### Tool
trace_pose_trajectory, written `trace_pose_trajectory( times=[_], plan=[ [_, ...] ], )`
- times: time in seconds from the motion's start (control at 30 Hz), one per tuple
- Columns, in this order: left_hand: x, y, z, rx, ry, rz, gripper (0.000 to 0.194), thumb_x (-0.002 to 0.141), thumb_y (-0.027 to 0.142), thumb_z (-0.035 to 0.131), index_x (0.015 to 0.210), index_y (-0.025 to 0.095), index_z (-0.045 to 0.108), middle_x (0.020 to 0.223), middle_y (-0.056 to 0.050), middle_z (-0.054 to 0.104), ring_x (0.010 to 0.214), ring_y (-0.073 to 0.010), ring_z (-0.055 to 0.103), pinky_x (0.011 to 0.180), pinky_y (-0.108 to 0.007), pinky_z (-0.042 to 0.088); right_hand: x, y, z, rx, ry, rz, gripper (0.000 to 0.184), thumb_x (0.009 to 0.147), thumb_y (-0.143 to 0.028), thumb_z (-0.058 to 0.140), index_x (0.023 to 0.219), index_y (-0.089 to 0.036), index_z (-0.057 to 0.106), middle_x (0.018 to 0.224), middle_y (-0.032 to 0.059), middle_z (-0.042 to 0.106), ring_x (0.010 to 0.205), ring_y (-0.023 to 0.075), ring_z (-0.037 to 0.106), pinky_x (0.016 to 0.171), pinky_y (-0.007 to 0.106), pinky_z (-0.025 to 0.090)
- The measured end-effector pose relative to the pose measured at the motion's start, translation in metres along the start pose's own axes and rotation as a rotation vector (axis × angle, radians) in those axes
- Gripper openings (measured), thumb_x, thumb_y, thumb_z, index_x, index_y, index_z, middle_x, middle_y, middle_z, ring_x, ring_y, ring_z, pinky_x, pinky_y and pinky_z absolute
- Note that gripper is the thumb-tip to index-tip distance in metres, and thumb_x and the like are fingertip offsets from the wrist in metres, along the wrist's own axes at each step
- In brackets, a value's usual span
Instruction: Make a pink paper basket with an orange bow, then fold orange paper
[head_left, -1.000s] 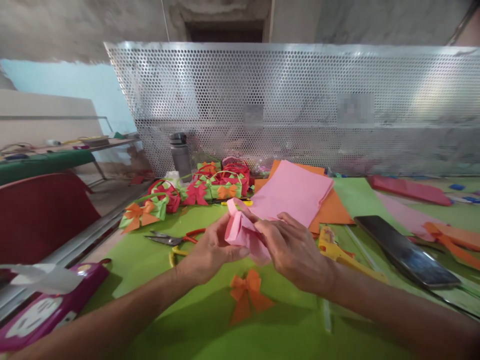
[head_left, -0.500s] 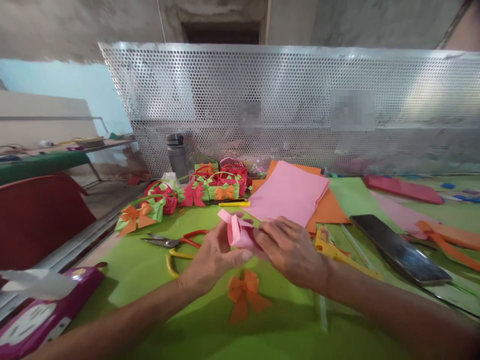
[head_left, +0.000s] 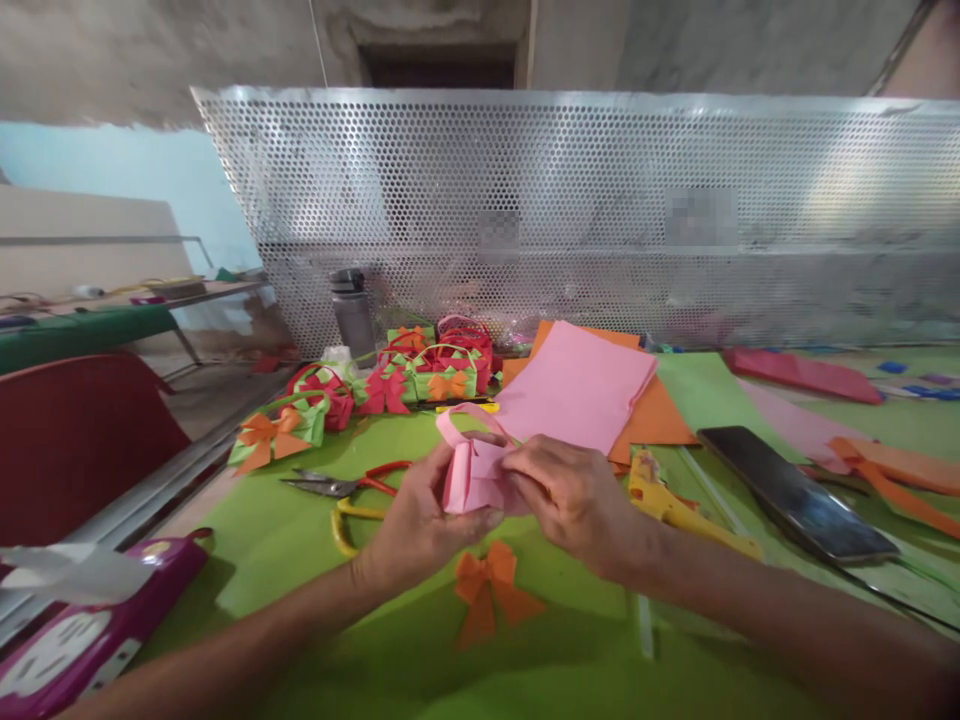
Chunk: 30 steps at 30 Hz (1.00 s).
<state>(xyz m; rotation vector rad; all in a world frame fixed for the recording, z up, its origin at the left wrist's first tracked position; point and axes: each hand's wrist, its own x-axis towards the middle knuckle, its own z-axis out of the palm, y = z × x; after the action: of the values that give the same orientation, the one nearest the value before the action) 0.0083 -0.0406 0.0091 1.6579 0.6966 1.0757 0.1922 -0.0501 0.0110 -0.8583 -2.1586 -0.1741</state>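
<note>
A small pink paper basket with an arched strip handle is held up over the table in the middle of the view. My left hand wraps round its left side and bottom, thumb in front. At its right side, my right hand pinches the paper with thumb and fingers; the fingertips partly hide that edge. Below the hands an orange paper bow lies on the green sheet. Scissors with red and yellow handles lie open beside my left hand.
A yellow glue gun and a phone lie to the right. Behind are pink paper sheets, several decorated paper baskets and a grey bottle. A purple power strip sits at left; a perforated metal panel stands behind.
The pink basket has turned in my hands, so its arched handle and front now show. My right fingers have shifted along its right side. The things on the table stay put.
</note>
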Motion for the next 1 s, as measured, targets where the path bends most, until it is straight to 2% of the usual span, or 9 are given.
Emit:
trace_pose_trajectory(
  times=[0.13,0.27,0.43,0.57,0.63,0.8,1.0],
  plan=[
    [-0.003,-0.002,0.001,0.079,0.003,-0.007,0.053,0.067,0.025,0.072,0.115,0.015,0.052,0.108,-0.009,0.064,0.093,-0.0246,0.061,0.080,-0.033,0.050,-0.001,0.003,0.000,-0.126,0.009,-0.013,0.016,0.088,-0.008,0.047,0.096,-0.015,0.058,0.088,0.0091,0.068,0.084,0.0179,0.063,0.073,0.029,0.048],
    [-0.003,-0.002,-0.002,0.210,-0.016,0.028,0.049,0.069,0.026,0.069,0.114,0.017,0.053,0.106,-0.007,0.064,0.088,-0.0234,0.061,0.075,-0.031,0.050,0.001,0.004,-0.003,-0.150,0.015,-0.009,0.011,0.090,-0.015,0.049,0.094,-0.015,0.059,0.083,0.0077,0.068,0.079,0.0177,0.064,0.069,0.029,0.048],
    [-0.003,-0.001,-0.002,0.359,-0.086,0.089,0.043,0.074,0.020,0.061,0.115,0.017,0.052,0.090,-0.002,0.066,0.070,-0.0166,0.059,0.064,-0.026,0.048,0.004,-0.002,-0.006,-0.115,0.023,-0.012,0.012,0.091,-0.024,0.052,0.096,-0.016,0.058,0.085,0.0063,0.070,0.080,0.0176,0.065,0.070,0.028,0.048],
    [-0.006,-0.004,0.001,0.458,-0.087,0.128,0.037,0.074,0.019,0.059,0.111,0.016,0.054,0.081,-0.001,0.063,0.064,-0.0153,0.055,0.059,-0.024,0.046,0.004,-0.010,-0.007,-0.059,0.040,0.005,0.012,0.089,-0.022,0.053,0.100,-0.017,0.055,0.087,0.0053,0.070,0.080,0.0168,0.065,0.069,0.028,0.047],
    [-0.008,-0.006,0.001,0.498,-0.079,0.149,0.041,0.074,0.016,0.059,0.114,0.016,0.053,0.083,-0.002,0.063,0.067,-0.0163,0.057,0.062,-0.025,0.046,0.003,-0.012,-0.008,-0.089,0.029,0.011,0.012,0.089,-0.017,0.049,0.101,-0.017,0.053,0.085,0.0058,0.069,0.078,0.0174,0.064,0.067,0.028,0.047],
    [-0.007,-0.011,-0.001,0.499,-0.103,0.256,0.051,0.076,0.011,0.056,0.124,0.020,0.044,0.103,-0.005,0.064,0.085,-0.0190,0.061,0.075,-0.027,0.048,-0.001,-0.011,-0.005,-0.215,0.019,-0.011,0.017,0.089,-0.008,0.039,0.099,-0.016,0.049,0.072,0.0033,0.064,0.064,0.0157,0.059,0.057,0.027,0.041],
    [-0.005,-0.017,-0.002,0.488,-0.085,0.253,0.050,0.075,0.007,0.054,0.123,0.020,0.046,0.106,-0.005,0.064,0.088,-0.0186,0.062,0.077,-0.027,0.048,-0.003,-0.005,-0.004,-0.170,0.004,0.019,0.019,0.089,-0.008,0.036,0.101,-0.017,0.046,0.070,0.0015,0.062,0.060,0.0135,0.057,0.055,0.026,0.041]
  ],
)
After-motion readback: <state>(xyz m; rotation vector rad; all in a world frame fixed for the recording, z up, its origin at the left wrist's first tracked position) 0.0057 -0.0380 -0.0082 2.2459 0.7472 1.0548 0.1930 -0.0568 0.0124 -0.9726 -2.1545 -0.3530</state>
